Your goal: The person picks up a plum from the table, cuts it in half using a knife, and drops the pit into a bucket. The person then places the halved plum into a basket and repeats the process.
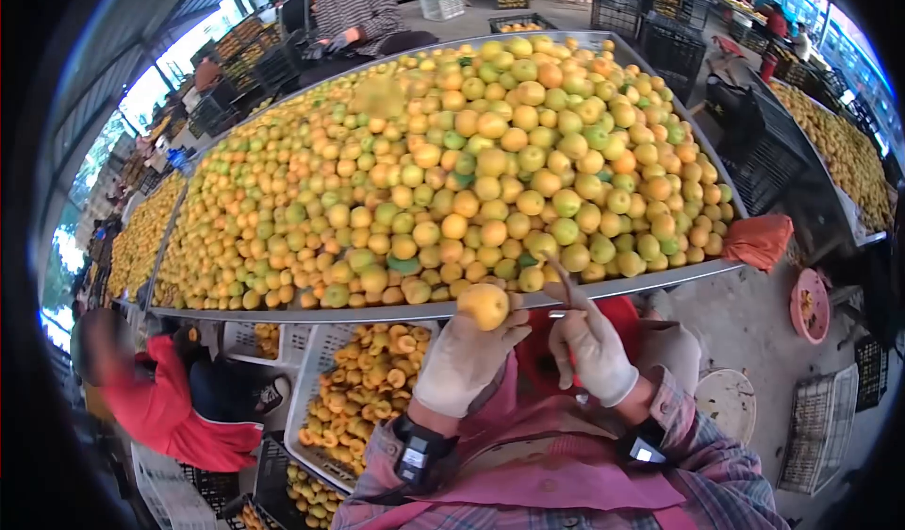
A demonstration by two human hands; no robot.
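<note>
My left hand (468,362), in a whitish glove, is closed around a round yellow-orange fruit (484,306) that looks like a peach or apricot. To its right, my gloved right hand (598,353) grips a small knife-like tool (558,314); a short metal part shows by the fingers, and its exact shape is hard to make out. The tool and the fruit are apart. Both hands are at the near rim of a metal-edged table (415,314), heaped with yellow, orange and greenish fruit (490,162). Below them, a red container (617,315) is partly hidden by my right hand.
At left, a white crate (304,393) holds cut, hollowed fruit, with a dark crate (273,478) below it. A person in red (174,403) sits beside these. Another person in stripes (358,7) works across the table. A pink basin (809,306) and pale crate (818,431) stand right.
</note>
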